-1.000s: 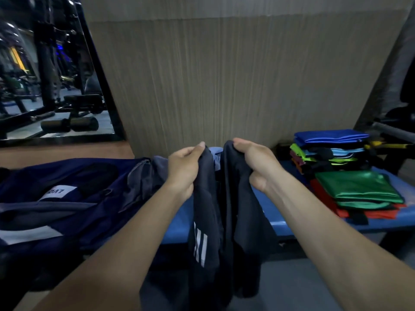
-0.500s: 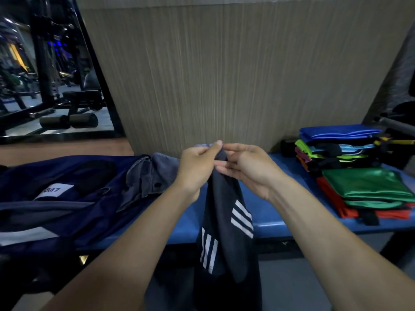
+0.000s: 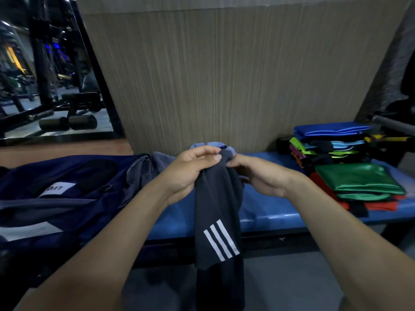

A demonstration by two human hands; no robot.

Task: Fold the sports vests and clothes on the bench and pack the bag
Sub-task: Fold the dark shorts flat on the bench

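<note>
Both the left hand [image 3: 190, 173] and right hand [image 3: 258, 176] pinch the dark white-striped garment [image 3: 216, 221] above the blue padded counter [image 3: 265, 212]; match edges before folding.

Straight ahead beyond the fingers rises a beige wall panel [image 3: 224, 81] with fine vertical grain, dimly lit. Off to the left of the fingers, a black-framed mirror [image 3: 45, 70] shows gym machines, a padded roller bar [image 3: 67, 122] and blue and amber lights. Below that mirror runs a wooden ledge [image 3: 62, 152]. Down below the fingers, grey floor [image 3: 280, 281]. Far right, a grey bar [image 3: 395, 125] pokes in.
</note>
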